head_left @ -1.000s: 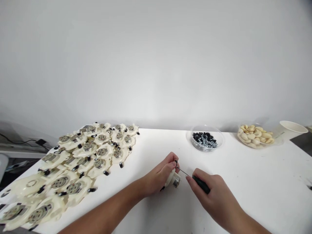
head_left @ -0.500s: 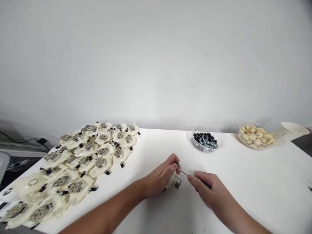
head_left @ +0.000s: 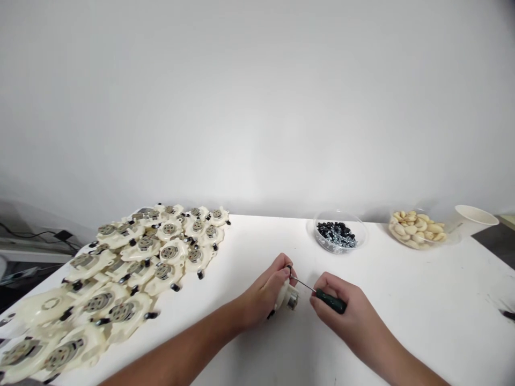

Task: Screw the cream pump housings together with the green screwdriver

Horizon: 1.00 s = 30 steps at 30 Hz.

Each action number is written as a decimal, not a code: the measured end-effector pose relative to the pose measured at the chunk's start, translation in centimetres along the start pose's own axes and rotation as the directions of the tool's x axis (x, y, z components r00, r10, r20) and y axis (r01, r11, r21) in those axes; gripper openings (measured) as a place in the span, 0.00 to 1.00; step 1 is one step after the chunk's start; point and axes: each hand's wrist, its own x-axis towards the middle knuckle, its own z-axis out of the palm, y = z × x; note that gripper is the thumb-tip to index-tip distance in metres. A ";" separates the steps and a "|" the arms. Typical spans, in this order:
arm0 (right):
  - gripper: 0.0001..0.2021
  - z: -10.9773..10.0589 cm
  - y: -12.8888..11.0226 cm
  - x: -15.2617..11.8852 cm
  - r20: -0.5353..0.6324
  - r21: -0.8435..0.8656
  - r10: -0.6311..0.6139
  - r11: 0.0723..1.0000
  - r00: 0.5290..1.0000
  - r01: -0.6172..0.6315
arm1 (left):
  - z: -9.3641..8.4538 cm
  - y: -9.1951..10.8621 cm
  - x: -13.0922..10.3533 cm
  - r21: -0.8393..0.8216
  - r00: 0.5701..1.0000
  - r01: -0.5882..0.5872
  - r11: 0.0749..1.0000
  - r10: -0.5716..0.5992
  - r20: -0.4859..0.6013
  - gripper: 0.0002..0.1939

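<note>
Near the middle of the table, my left hand (head_left: 267, 295) is closed around a cream plastic housing (head_left: 282, 296) with a silver motor (head_left: 293, 299) on its right side. A small black piece (head_left: 288, 269) shows at the tips of my left thumb and finger. My right hand (head_left: 341, 305) grips a screwdriver by its dark green handle (head_left: 330, 301). The thin metal shaft (head_left: 303, 283) points left, its tip at the black piece. My left fingers hide part of the housing.
Many cream motor housings (head_left: 169, 252) with black pieces cover the table's left side. Behind my right hand stands a clear bowl (head_left: 362, 233) of black parts and screws. Farther right are a bowl of cream pieces (head_left: 418, 230), a paper cup (head_left: 472, 221) and a small black object (head_left: 507, 314).
The fingers of my right hand have shifted on the screwdriver, and more of its green handle shows. The left hand still holds the housing. The view has shifted slightly.
</note>
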 end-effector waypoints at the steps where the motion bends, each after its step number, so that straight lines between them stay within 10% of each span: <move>1: 0.09 0.0 0.1 -0.1 -0.050 -0.107 -0.056 0.993 0.997 0.050 | 0.1 -0.2 0.1 -0.010 1.000 -0.006 1.000 0.006 -0.009 0.11; 11: 0.12 -0.1 1.6 -0.2 0.100 -0.662 -0.596 0.558 0.797 0.500 | 0.0 1.0 -0.4 -0.015 0.999 0.017 1.000 -0.016 0.049 0.11; 21: 0.14 0.6 0.5 -1.0 -0.010 -0.205 -0.161 0.966 0.987 0.156 | -0.3 1.6 -1.0 0.186 0.994 0.018 0.982 -0.038 0.104 0.13; 30: 0.21 1.2 0.8 -0.1 0.134 0.397 0.136 0.900 0.982 -0.179 | 0.0 1.8 -1.5 0.323 0.996 -0.016 0.946 -0.013 0.086 0.12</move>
